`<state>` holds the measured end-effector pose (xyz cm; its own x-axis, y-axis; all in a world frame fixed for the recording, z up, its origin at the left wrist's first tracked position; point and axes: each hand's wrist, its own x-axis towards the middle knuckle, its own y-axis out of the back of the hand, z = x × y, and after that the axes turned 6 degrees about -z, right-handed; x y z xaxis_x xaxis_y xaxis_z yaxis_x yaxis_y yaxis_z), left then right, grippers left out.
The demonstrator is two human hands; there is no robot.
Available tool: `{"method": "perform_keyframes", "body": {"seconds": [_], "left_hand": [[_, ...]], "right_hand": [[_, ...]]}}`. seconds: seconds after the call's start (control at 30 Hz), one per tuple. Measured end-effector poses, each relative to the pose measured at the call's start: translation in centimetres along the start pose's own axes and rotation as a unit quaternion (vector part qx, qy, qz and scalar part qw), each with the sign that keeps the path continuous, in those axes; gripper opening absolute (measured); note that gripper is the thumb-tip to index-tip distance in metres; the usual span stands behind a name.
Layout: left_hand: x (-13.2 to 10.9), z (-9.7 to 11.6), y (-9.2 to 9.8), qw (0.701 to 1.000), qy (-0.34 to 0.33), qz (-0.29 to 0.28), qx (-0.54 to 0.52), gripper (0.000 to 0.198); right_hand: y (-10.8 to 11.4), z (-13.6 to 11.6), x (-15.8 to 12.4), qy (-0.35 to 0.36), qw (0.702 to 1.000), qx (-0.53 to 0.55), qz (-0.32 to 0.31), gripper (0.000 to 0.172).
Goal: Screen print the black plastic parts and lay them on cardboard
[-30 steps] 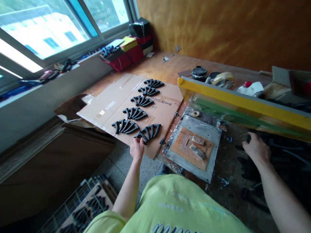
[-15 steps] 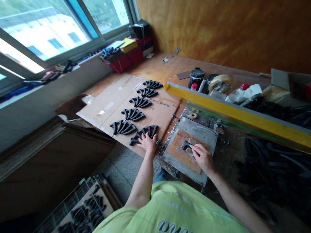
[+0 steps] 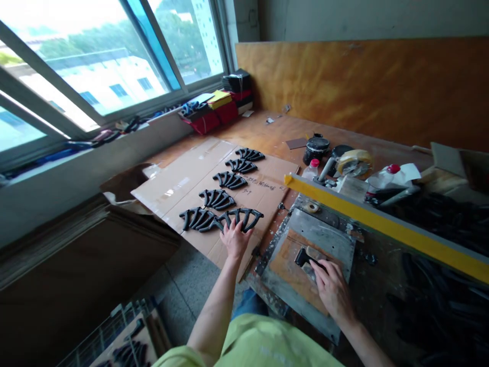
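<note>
The left hand is laid over a black arched piece, which lies on a cardboard sheet, with five similar pieces set out in a line beside it. A small black part is gripped by the right hand — just above an orange pad on a metal plate. Beyond the plate a yellow-edged bar is seen — with a tape roll and a bottle behind it on a wooden bench.
</note>
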<state>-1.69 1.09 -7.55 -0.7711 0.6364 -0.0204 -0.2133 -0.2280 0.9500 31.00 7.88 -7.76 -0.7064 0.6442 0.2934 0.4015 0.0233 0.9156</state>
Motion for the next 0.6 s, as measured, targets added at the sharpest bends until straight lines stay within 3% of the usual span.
{"method": "perform_keyframes", "body": {"seconds": [0.13, 0.3, 0.43, 0.6], "left_hand": [[7.2, 3.3, 1.1, 0.995, -0.102, -0.009, -0.010, 0.048], [17.0, 9.5, 0.9, 0.972, -0.233, -0.031, -0.016, 0.051], [23.1, 14.5, -1.0, 0.957, -0.279, -0.074, -0.026, 0.049], [27.9, 18.6, -4.4, 0.950, -0.287, -0.122, -0.026, 0.046]], "right_hand": [[-0.9, -1.4, -0.6, -0.067, 0.997, -0.010, 0.020, 0.032], [-2.0, -3.3, -0.9, -0.140, 0.988, -0.060, 0.038, 0.043], [-2.5, -4.1, -1.2, -0.164, 0.982, -0.087, 0.024, 0.048], [-2.6, -4.0, -1.5, -0.184, 0.977, -0.105, 0.027, 0.047]]}}
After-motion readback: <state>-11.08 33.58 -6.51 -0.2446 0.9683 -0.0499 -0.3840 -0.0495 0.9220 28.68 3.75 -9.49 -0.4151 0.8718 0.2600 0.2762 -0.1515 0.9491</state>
